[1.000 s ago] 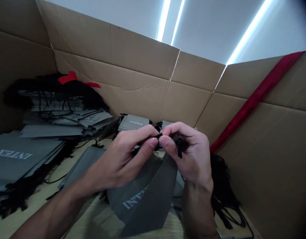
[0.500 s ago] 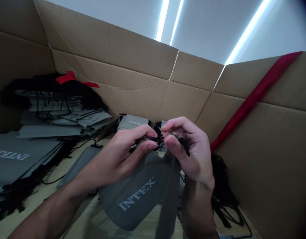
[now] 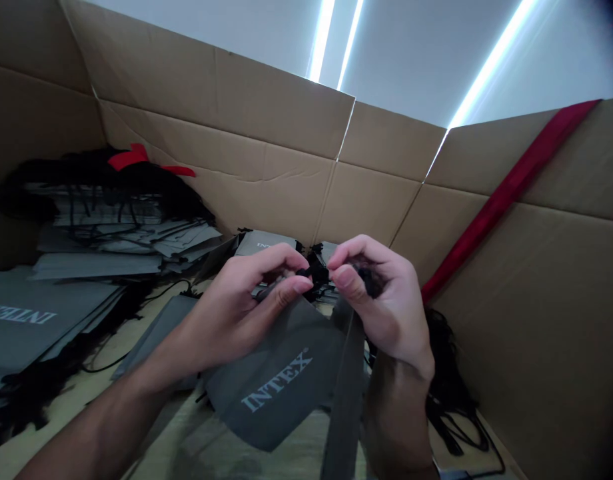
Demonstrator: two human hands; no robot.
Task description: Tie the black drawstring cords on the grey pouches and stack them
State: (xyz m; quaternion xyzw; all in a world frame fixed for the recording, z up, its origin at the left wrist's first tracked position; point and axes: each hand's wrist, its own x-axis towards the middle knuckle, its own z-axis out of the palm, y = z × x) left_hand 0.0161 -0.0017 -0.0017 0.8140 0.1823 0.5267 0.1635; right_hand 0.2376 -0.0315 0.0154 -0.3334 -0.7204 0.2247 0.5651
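Note:
A grey drawstring bag printed INTEX hangs tilted from between my hands, its lower part curling above the table. The thumb and fingers of my left hand pinch black cord at the bag's upper edge. Opposite it, my right hand pinches the same bunch of cord with thumb and forefinger, and more black cord is tucked in its curled fingers. A grey strip of fabric drops below the right hand. My fingertips partly hide how the cord runs.
Stacked grey bags with black cords and red ties stand at the left. More INTEX bags lie in front of them, with a small pile behind my hands. Loose black cords lie right. Cardboard walls surround the table; a red strap crosses one.
My fingertips have drawn slightly apart, with the black cord between them. The bag's lower edge has risen a little. Both hands keep their pinch.

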